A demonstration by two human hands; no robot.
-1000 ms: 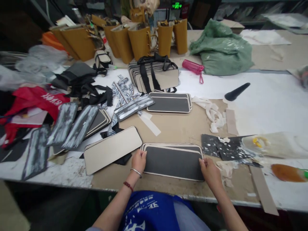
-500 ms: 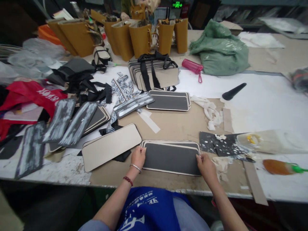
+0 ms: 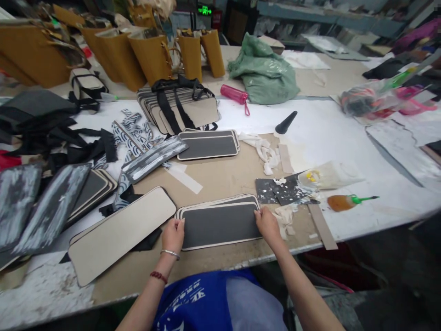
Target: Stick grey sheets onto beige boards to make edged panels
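Dark grey and still uncoated, the panel (image 3: pixel 220 225) near the front edge of the surface (image 3: pixel 327 138) is pinched by fingers of left hand (image 3: pixel 172 236) and right hand (image 3: pixel 268 225), while white-streaked panels (image 3: pixel 55 207) leftward seem already coated.

A pink case (image 3: pixel 233 94) lies beside a green plastic bag (image 3: pixel 267 76).

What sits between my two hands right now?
In the head view, a pale-edged dark panel spans from the left hand to the right hand.

Workshop | mustard bags (image 3: pixel 151 55) | strapped panel stack (image 3: pixel 203 112) | white-streaked strips (image 3: pixel 57 207)
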